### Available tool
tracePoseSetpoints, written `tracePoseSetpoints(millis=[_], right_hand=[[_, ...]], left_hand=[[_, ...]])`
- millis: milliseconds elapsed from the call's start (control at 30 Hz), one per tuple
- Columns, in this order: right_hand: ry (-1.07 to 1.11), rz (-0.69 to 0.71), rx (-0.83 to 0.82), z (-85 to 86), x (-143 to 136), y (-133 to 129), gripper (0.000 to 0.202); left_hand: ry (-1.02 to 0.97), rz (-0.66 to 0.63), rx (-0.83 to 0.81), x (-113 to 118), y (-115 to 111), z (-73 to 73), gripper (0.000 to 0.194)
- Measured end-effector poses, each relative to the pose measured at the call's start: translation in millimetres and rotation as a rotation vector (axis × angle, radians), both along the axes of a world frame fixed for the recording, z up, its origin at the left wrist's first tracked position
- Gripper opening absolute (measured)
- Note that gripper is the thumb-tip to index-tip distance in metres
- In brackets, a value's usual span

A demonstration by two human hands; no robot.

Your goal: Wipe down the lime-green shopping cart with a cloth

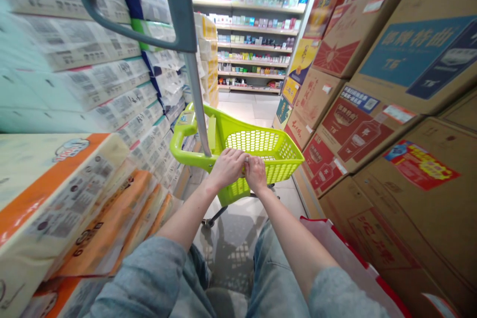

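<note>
A lime-green shopping cart [261,175] with a perforated basket stands sideways in front of me. My left hand [228,165] lies over the near rim of the basket, its fingers curled. Right beside it, my right hand [255,171] is closed on the same rim, and the fingertips of both hands almost meet. Whether something small is between the fingertips is hidden. A grey metal pole [199,104] rises from the left end of the cart to a grey looped handle [182,15] close to the camera. The visible part of the basket holds nothing.
Packs of tissue paper [108,198] are stacked along the left side. Cardboard boxes [395,94] are piled high on the right, with a white bag with red edging [335,253] below them. Shelves of small goods [257,44] close off the far end beyond the tiled floor [257,107].
</note>
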State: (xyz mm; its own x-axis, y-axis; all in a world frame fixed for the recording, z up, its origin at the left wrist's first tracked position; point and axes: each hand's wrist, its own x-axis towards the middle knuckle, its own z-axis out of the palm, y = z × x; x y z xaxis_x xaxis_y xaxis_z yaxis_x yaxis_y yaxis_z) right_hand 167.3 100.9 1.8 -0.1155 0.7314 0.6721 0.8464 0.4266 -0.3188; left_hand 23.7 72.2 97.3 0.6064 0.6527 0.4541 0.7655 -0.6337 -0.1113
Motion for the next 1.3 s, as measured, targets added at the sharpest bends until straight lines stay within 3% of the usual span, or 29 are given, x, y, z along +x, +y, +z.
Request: tracePoseSetpoints(millis=[200,367,600,833,967,1133,1300], right_hand=[[-0.01,0.007,-0.001,-2.2,11.1,2.9,0.036],[-0.006,0.033,-0.012,-2.0,21.7,6.3,0.035],[0.056,-0.049,-0.055,7.7,6.0,-0.4,0.036],[0.179,0.061,-0.036,40.4,-69.5,-31.2,0.043],[0.175,0.059,0.021,47.1,-96.8,-44.4,0.053],[0.11,0.084,0.072,35.5,-85.0,-40.9,0.049],[0.085,0.045,0.08,16.5,-39.6,-25.2,0.04]], left_hand=[[-0.217,-0.001,0.142,-58.1,-26.3,1.9,0.027],[-0.288,0.25,0.233,-94.9,-25.4,11.4,0.025],[-0.081,0.309,0.132,-91.0,-18.5,27.3,0.033],[-0.062,0.349,0.118,-88.8,-20.1,25.7,0.033],[-0.053,0.36,0.1,-89.1,-19.3,26.1,0.033],[-0.065,0.359,0.09,-86.0,-25.0,26.4,0.034],[-0.054,0.335,0.102,-82.2,-32.4,27.1,0.034]])
